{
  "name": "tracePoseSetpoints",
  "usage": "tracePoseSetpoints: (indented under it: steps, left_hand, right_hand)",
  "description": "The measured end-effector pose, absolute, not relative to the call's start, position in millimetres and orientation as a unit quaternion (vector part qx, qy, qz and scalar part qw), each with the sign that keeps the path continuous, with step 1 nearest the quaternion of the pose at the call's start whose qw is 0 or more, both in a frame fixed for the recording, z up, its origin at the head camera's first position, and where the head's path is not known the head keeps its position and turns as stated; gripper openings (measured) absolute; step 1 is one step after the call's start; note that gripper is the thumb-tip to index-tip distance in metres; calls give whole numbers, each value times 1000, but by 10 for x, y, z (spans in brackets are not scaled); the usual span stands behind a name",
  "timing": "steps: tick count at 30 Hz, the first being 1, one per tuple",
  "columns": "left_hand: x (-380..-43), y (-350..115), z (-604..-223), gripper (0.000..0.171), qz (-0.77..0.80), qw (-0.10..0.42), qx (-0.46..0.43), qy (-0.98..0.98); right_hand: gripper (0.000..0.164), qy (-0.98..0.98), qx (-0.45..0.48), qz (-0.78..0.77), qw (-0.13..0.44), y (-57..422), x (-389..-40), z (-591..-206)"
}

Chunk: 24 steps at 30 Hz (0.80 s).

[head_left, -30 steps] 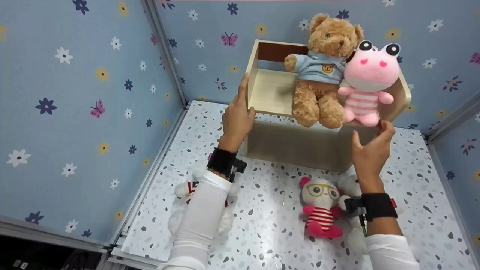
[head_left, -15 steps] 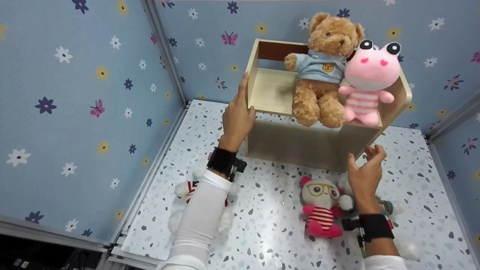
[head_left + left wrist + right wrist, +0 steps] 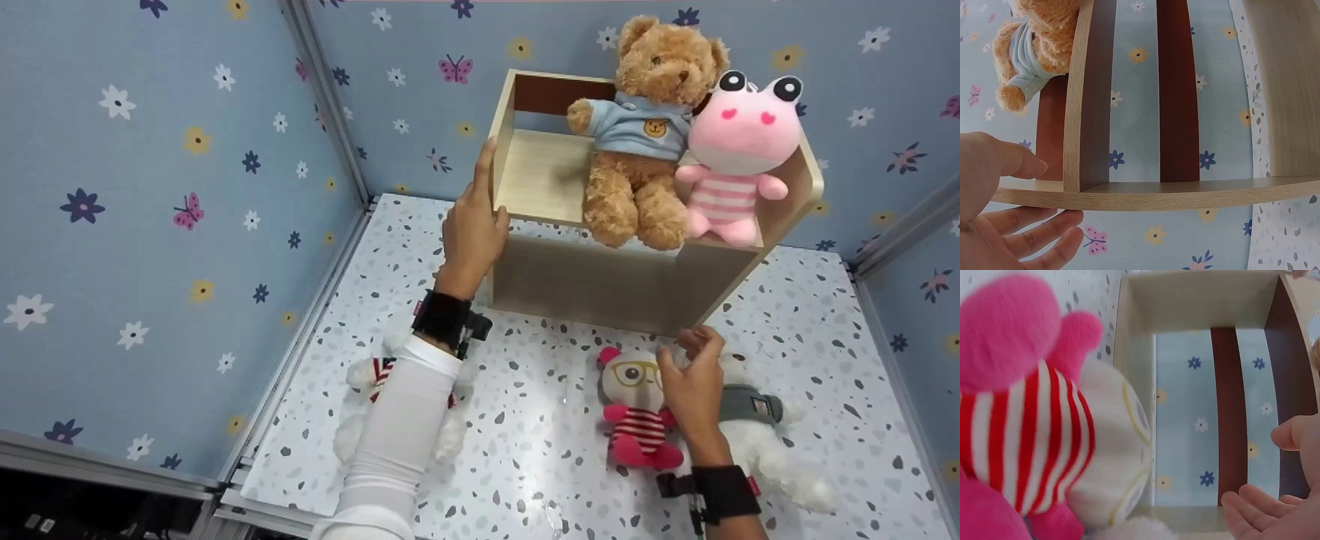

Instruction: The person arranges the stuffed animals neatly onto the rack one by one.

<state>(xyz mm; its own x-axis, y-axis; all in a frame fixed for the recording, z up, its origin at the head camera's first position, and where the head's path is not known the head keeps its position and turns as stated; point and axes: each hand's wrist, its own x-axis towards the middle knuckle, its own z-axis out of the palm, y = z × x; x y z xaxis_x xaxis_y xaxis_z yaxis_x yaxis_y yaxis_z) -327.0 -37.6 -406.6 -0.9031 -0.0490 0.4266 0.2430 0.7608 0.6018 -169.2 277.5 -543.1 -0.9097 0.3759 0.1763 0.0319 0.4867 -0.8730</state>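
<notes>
My left hand [image 3: 475, 229] holds the left side panel of a small wooden shelf [image 3: 540, 180]. In the left wrist view its thumb lies inside the panel and its fingers [image 3: 1044, 230] lie outside. A brown teddy bear [image 3: 645, 135] in a blue shirt sits on the upper board, beside a pink frog plush [image 3: 742, 142]. My right hand [image 3: 694, 386] holds nothing, its fingers loosely bent, over the floor in front of the shelf. It overlaps the edge of a pink-and-white plush [image 3: 641, 420] with yellow glasses and red stripes.
A white plush [image 3: 765, 442] in a grey-green top lies to the right of my right hand. Another white plush [image 3: 360, 375] with red stripes is partly hidden under my left forearm. Flowered blue walls [image 3: 172, 262] enclose the speckled floor [image 3: 517, 420].
My right hand has left the pink frog's feet at the shelf edge and come down and toward me, to the striped plush. My left hand has stayed on the shelf panel.
</notes>
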Motion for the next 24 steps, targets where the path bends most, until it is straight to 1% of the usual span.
tracePoseSetpoints:
  steps: [5, 11, 18, 24]
  left_hand:
    - [-3262, -378, -4055, 96, -346, 214, -53, -912]
    - [-3260, -383, -4045, 100, -348, 207, -52, -913]
    - [-3251, -392, -4051, 102, -345, 203, -53, -915]
    - [-3198, -421, -4084, 96, -334, 207, -63, -917]
  right_hand:
    - [62, -843, -99, 513, 129, 2618, -1569, -5457]
    - [61, -836, -77, 535, 97, 2447, -1462, -5450]
    - [56, -833, -63, 543, 88, 2325, -1363, -5508]
    - [51, -835, -67, 542, 73, 2244, -1290, -5613]
